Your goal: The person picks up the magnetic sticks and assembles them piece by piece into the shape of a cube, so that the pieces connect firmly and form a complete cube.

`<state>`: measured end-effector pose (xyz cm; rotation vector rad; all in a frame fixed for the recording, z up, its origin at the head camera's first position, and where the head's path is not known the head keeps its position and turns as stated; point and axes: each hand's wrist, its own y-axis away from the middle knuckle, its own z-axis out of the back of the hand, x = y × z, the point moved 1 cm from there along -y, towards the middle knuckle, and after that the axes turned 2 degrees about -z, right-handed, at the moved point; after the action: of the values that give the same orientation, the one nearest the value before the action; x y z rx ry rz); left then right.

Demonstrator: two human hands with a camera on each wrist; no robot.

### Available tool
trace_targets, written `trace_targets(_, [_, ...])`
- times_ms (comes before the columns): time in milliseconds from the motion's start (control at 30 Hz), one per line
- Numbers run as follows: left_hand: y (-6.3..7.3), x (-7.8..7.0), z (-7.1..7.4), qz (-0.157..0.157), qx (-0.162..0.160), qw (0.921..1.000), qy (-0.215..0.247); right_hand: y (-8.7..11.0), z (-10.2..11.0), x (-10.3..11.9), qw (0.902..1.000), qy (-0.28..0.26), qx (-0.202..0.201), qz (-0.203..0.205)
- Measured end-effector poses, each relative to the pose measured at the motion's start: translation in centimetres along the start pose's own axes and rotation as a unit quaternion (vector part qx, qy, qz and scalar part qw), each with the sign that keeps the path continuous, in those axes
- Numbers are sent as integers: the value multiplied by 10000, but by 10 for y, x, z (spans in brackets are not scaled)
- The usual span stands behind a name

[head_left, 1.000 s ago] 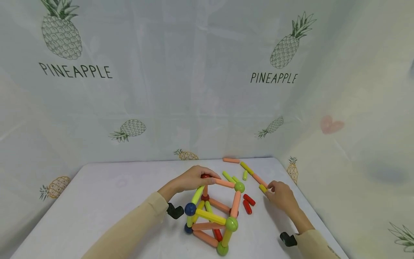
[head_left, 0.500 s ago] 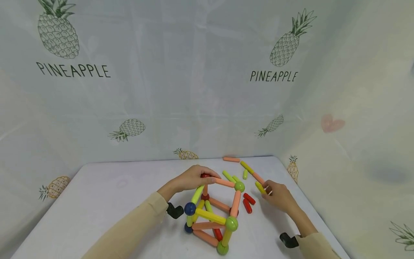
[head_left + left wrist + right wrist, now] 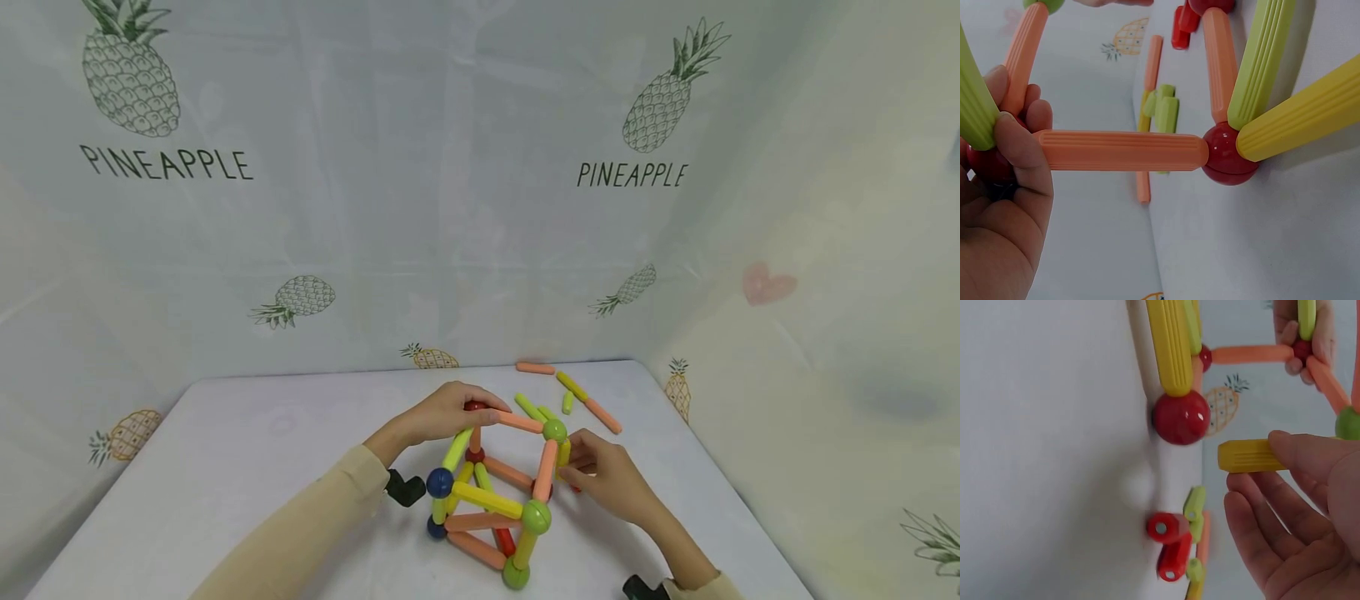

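Note:
A cube-like frame of rods and balls stands on the table. At its top back corner my left hand [image 3: 450, 415] grips a red ball [image 3: 994, 164], where a lime rod [image 3: 972, 94] and orange rods [image 3: 1125, 150] meet. My right hand [image 3: 609, 477] pinches a short yellow rod [image 3: 1247, 456] between thumb and fingers. Held upright, this rod has its top end right at a green ball [image 3: 554, 430] on the frame's upper right corner. Its lower end hangs above a red ball [image 3: 1182, 417] on the table, with a gap between them.
Behind the frame lie loose lime rods [image 3: 529, 407], an orange rod [image 3: 603, 416], a yellow rod [image 3: 572, 386] and another orange rod [image 3: 536, 368] near the table's back edge. Two short red rods [image 3: 1174, 556] lie beside the frame, partly behind my right hand in the head view.
My right hand has lifted the yellow rod from the right side of the table and carried it left, turning it upright under the green ball. My left hand stays on the red ball.

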<state>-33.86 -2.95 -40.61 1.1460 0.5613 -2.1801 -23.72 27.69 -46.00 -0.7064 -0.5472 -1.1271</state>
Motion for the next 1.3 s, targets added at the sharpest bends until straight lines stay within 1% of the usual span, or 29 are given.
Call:
trace_targets(167, [0,-1,0,-9,2,10000,-60,-2,-11,1,9998,-120,-117,60])
trace_targets(333, [-2,-2,0,-10,23,10000,-23,-4,-16,0,9998,-130,-117,112])
trace_targets(633, [-2,-4,-1,51,-11,9999,-104,-5,-21,1,9998,-176,-73,-17])
trace_targets(833, [-3,-2,-1,17,30,10000,-62,-3,-23,2,9998,-181,-45,-111])
trace_targets(967, [-3,4,0,-60,21,9999,-99,-3,-24,3,9996,-243,-50,-145])
trace_targets(1067, [2,9,2,-98,-81,9997,-226,-2,-25,3,9996,-270,-83,-95])
trace_targets(1133, [8,11,5,-101,-187,9995,-247,-1,-25,3,9996,-269,-106,-52])
trace_targets(1233, [22,12,9,-75,-465,9987,-189,0,-26,2,9995,-267,-158,-35])
trace_targets(1300, [34,11,10,-72,-720,9972,-191,1,-26,2,9995,-249,-180,-92])
